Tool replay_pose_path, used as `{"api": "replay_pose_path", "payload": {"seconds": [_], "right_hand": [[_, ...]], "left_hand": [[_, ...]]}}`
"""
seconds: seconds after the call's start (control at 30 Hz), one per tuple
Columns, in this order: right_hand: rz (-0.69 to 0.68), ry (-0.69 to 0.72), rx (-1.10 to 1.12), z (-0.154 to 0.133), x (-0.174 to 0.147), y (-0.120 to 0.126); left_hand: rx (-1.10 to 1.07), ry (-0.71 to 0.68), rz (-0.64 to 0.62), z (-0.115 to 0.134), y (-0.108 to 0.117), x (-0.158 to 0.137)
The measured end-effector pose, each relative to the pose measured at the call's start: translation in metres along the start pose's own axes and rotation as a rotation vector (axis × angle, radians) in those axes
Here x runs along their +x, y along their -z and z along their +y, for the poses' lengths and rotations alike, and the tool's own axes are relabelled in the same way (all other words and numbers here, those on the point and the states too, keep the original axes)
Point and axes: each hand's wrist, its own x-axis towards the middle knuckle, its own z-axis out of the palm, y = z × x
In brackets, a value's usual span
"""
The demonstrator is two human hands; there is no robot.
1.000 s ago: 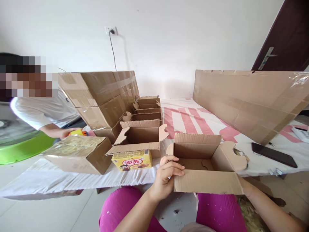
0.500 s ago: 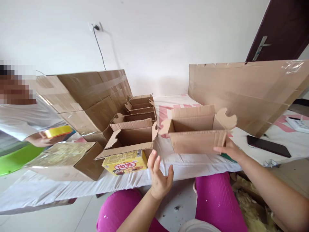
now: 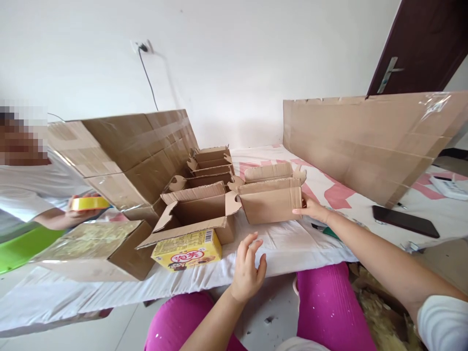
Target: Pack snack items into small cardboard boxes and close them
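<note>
My right hand grips the near right corner of an open cardboard box, thumb on its front wall. The box's notched end flaps stand up. Its left end is close to another open cardboard box, which has its near flap folded outward. In front of that one sits a yellow printed box. My left hand is empty, fingers apart and raised at the table's near edge, to the right of the yellow box.
Several more open boxes line up behind. Stacked large cartons and a taped carton stand left. A person's hand holds a yellow tape roll. Right are a cardboard panel, phone and green-handled cutter.
My right hand has moved the open box left and away from me, closer to the row of boxes. A cutter beneath my right arm now shows more. My left hand stays nearly in place.
</note>
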Motion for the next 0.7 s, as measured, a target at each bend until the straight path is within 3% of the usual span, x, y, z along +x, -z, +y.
{"api": "replay_pose_path", "payload": {"seconds": [0.1,0.2,0.33,0.43,0.57,0.7], "right_hand": [[0.036,-0.062,-0.197,-0.001,-0.003,-0.008],[0.1,0.009,-0.298,-0.002,-0.018,-0.002],[0.281,0.128,-0.539,0.014,-0.053,0.03],[0.407,0.002,-0.646,0.042,-0.084,0.059],[0.362,-0.174,-0.566,0.078,-0.121,0.077],[0.309,-0.162,-0.39,0.096,-0.139,0.072]], "left_hand": [[0.018,0.015,-0.069,-0.004,-0.001,-0.002],[0.023,0.017,-0.136,-0.006,0.0,-0.003],[-0.007,0.004,-0.228,-0.006,-0.001,-0.002],[-0.026,-0.008,-0.302,-0.005,-0.006,-0.003],[-0.014,-0.02,-0.422,-0.004,-0.017,-0.006],[0.031,-0.012,-0.517,-0.004,-0.024,-0.005]]}}
